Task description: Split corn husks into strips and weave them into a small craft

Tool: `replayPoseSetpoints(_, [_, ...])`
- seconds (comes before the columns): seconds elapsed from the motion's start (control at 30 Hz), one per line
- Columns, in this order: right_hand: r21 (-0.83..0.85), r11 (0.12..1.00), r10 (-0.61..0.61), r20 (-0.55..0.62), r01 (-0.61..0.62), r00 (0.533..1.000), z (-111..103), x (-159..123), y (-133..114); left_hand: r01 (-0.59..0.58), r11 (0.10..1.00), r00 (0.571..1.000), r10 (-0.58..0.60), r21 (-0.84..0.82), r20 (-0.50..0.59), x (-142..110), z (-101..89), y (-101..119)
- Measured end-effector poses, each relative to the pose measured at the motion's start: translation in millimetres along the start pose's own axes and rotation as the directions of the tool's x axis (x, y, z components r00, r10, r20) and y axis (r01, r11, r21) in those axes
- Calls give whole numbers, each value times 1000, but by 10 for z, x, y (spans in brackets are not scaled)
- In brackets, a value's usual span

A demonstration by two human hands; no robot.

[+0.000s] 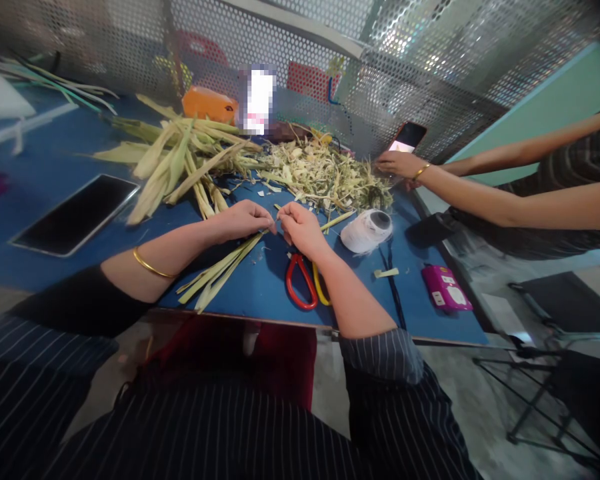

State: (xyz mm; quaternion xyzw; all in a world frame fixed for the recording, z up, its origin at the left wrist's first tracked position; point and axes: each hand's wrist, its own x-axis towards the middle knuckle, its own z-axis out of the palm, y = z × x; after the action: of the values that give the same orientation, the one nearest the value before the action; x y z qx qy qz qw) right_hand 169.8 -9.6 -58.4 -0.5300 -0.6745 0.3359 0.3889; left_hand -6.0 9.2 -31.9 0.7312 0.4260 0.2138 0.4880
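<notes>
My left hand (247, 220) pinches the upper end of a bundle of pale green corn husk strips (223, 272), whose loose ends fan towards the table's front edge. Fingertip to fingertip with it, my right hand (300, 227) is closed in a pinch; what it grips is too fine to make out. Red-handled scissors (301, 283) lie under my right wrist, beside a yellow handle (321, 283) partly covered by my forearm. To the right, a cone of white thread (365, 231) rests on its side. A long husk piece (337, 221) sticks out behind my right hand.
Whole dried husks (180, 153) and a heap of husk scraps (320, 170) cover the back of the blue table (250, 293). A dark tablet (77, 217) lies left, a purple socket box (447, 288) right. Another person's hand (403, 167) holds a phone (407, 138) at the far right.
</notes>
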Motion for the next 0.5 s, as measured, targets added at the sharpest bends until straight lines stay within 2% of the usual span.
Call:
replayPoseSetpoints(0.33, [142, 990, -19, 25, 15, 1000, -4, -9, -46, 27, 1000, 1000, -27, 6, 12, -14, 7, 41])
replayPoseSetpoints(0.5, [220, 975, 4, 50, -15, 999, -2, -8, -58, -135, 965, 991, 135, 226, 15, 2, 26, 18])
